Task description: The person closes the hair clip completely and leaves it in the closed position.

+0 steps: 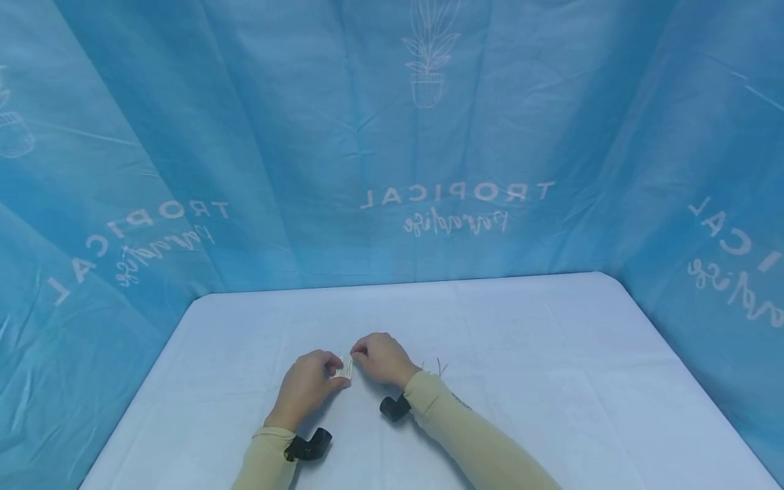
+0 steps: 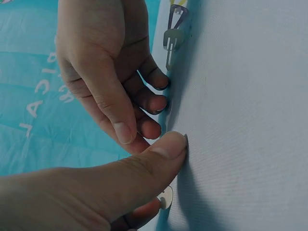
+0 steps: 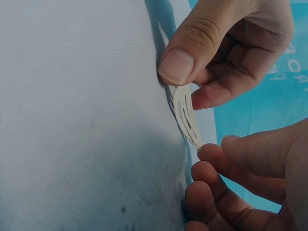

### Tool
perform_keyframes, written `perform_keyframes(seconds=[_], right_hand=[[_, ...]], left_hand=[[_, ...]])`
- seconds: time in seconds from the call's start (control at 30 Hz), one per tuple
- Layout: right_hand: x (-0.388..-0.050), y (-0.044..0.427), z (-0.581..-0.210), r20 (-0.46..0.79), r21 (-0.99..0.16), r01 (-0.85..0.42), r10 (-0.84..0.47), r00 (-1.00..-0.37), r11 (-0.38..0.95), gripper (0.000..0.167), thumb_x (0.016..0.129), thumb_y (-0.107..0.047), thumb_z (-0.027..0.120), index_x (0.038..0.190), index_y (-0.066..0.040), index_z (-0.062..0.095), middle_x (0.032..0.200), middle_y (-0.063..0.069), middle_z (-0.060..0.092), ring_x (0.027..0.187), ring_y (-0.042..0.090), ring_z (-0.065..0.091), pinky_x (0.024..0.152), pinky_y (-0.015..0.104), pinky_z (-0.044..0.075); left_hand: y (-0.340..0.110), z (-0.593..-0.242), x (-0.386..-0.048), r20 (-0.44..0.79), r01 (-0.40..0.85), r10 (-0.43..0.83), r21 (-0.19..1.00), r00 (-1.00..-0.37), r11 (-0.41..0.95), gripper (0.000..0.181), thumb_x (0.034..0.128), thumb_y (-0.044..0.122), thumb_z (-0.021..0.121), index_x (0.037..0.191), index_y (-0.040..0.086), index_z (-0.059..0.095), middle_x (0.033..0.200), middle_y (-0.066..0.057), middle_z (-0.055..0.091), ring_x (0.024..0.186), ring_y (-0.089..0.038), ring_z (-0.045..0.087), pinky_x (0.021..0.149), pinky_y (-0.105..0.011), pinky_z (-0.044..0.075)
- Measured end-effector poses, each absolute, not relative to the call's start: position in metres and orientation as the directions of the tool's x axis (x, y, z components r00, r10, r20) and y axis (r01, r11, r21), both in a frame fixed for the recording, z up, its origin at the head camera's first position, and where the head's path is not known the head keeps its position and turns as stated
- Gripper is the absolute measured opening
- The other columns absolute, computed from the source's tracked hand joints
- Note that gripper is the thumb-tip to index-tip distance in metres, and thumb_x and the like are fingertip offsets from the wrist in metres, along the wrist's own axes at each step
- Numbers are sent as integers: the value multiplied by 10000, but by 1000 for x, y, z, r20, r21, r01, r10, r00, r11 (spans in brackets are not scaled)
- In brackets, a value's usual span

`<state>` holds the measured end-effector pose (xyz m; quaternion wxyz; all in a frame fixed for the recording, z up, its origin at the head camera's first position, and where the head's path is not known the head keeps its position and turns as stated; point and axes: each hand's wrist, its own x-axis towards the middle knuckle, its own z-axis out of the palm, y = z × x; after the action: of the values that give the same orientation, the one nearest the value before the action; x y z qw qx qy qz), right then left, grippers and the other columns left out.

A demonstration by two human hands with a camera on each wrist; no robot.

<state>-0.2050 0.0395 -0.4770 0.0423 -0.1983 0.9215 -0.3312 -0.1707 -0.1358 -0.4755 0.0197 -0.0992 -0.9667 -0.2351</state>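
A cream snap hair clip (image 3: 185, 113) with long slots stands tilted between my two hands, just above the table. My left hand (image 1: 306, 384) grips one end, its thumb (image 3: 178, 67) covering that end. At the clip's narrow tip, my right hand (image 1: 382, 357) holds on with its curled fingertips, the index finger (image 3: 211, 154) against the tip. In the left wrist view, a pale rounded piece (image 2: 166, 197) shows by the left index finger; whether it belongs to the same clip I cannot tell.
More snap hair clips (image 2: 172, 41) lie beyond my right hand, one dark and one grey-green among them. The white tablecloth (image 1: 551, 381) covers the table, and blue printed curtains (image 1: 343, 170) hang behind it and on both sides.
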Motion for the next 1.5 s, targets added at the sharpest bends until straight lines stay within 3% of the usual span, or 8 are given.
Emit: perform_keyframes(seconds=[0.43, 0.8, 1.27, 1.5], right_hand=[[-204, 40, -475, 30, -625, -326, -396, -918, 709, 185, 983, -170, 619, 1049, -91, 772, 1055, 48, 743, 1071, 244, 675, 950, 390, 512], [-205, 51, -469, 31, -694, -298, -387, -922, 655, 205, 988, -172, 606, 1111, -91, 749, 1080, 56, 724, 1038, 231, 660, 927, 413, 513], [-205, 75, -453, 52, -709, -303, -381, -923, 637, 210, 1003, -150, 595, 1142, -82, 737, 1091, 62, 716, 909, 168, 630, 805, 348, 517], [-206, 86, -449, 71, -714, -311, -377, -924, 627, 214, 1010, -154, 592, 1150, -77, 734, 1116, 64, 710, 912, 170, 628, 804, 355, 517]], left_hand=[[-137, -477, -170, 69, 181, 169, 486, -983, 855, 289, 731, 242, 903, 923, 116, 729, 761, 65, 570, 657, -103, 469, 609, -298, 409], [-135, -476, -168, 64, 164, 153, 479, -986, 863, 306, 734, 257, 903, 949, 119, 735, 806, 56, 609, 693, -99, 503, 643, -315, 444], [-132, -466, -164, 143, 194, 143, 468, -979, 862, 304, 757, 279, 888, 978, 121, 750, 847, 50, 652, 702, -87, 514, 633, -296, 449], [-129, -466, -165, 167, 231, 171, 472, -971, 851, 261, 783, 267, 871, 967, 129, 750, 870, 45, 668, 709, -74, 526, 635, -290, 459]])
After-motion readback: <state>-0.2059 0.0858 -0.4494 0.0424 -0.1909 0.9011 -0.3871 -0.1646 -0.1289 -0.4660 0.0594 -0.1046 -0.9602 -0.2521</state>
